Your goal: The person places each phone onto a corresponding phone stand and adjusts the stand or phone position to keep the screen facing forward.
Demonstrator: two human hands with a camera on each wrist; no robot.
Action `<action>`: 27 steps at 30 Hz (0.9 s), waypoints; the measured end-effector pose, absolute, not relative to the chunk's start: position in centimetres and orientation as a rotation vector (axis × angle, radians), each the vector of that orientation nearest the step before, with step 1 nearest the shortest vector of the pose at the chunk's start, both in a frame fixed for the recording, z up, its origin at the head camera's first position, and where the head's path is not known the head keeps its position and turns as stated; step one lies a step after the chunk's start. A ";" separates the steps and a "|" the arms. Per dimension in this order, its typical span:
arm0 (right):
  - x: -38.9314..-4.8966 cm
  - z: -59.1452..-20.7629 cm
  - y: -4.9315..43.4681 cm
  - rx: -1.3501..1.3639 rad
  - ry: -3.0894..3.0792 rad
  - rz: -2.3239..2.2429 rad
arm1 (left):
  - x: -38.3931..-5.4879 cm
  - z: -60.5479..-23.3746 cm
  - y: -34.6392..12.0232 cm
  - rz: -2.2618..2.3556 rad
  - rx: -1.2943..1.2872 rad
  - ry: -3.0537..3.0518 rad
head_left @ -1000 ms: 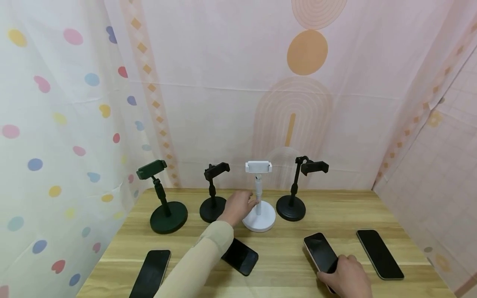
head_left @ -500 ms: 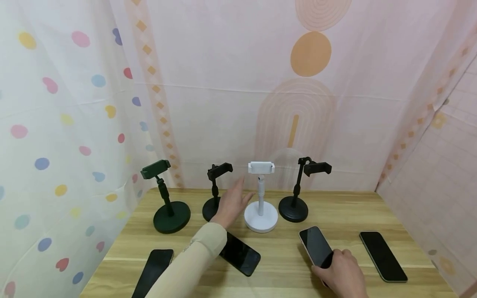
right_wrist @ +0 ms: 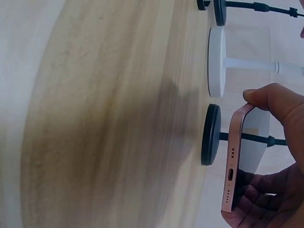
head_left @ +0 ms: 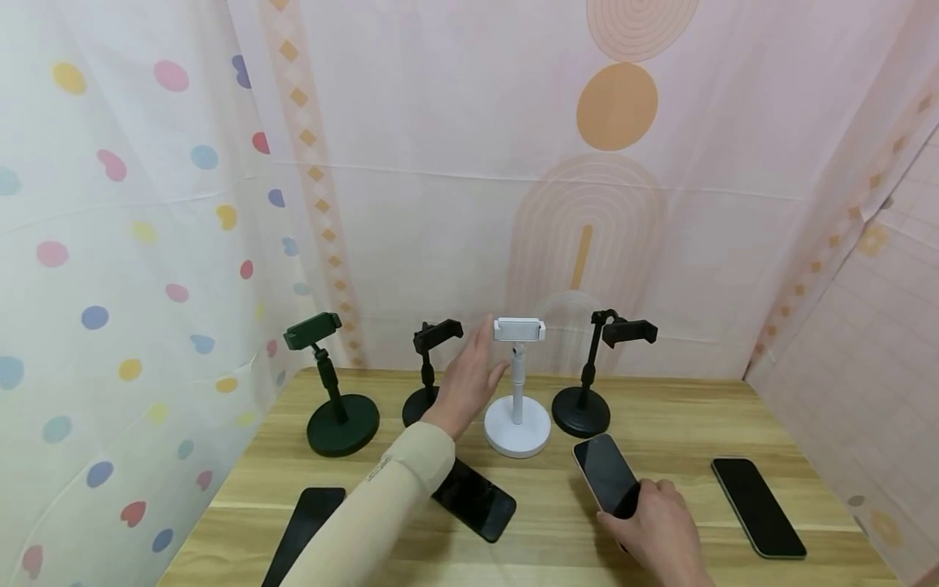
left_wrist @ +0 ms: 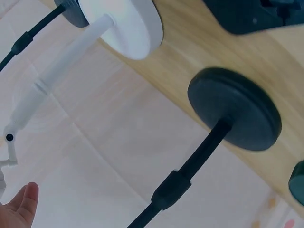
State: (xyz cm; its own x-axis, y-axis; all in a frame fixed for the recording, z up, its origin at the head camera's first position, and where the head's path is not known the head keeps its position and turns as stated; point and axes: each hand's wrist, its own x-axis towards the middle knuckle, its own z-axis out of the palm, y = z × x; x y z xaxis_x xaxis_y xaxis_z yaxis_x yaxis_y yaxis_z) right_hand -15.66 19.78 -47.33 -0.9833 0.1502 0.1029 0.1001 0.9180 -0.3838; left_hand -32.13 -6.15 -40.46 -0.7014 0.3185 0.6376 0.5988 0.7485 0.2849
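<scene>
In the head view my left hand [head_left: 469,379] is raised, fingers extended, beside the left end of the clamp on the white phone stand [head_left: 519,329]. Whether it touches the clamp I cannot tell. Only its fingers [left_wrist: 29,202] show at the lower left of the left wrist view. My right hand [head_left: 660,526] holds a smartphone [head_left: 605,469] by its edges, tilted and lifted off the table, screen up. The right wrist view shows the phone's rose-coloured bottom edge [right_wrist: 230,185] with its charging port, pinched between thumb and fingers.
A green phone stand [head_left: 342,425] is at the left. A black stand [head_left: 438,332] stands behind my left hand, another black stand [head_left: 582,412] right of the white one. Phones lie on the wooden table [head_left: 557,522]: one left [head_left: 304,526], one middle [head_left: 477,501], one right [head_left: 758,507].
My left hand has drawn back from the white stand's pole, then risen toward its clamp. My right hand has lifted the phone and carried it forward and left. The view has shifted slightly.
</scene>
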 end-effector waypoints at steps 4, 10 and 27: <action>-15.9 -47.1 19.3 -0.190 -2.924 0.586 | -32.6 -39.6 -6.0 -0.556 -0.719 -2.337; -16.2 -46.7 18.5 -0.199 -2.928 0.577 | -33.3 -38.6 -5.8 -0.346 -0.784 -2.294; -16.5 -46.7 18.0 -0.205 -2.944 0.601 | -34.7 -37.9 -5.4 0.058 -0.781 -2.159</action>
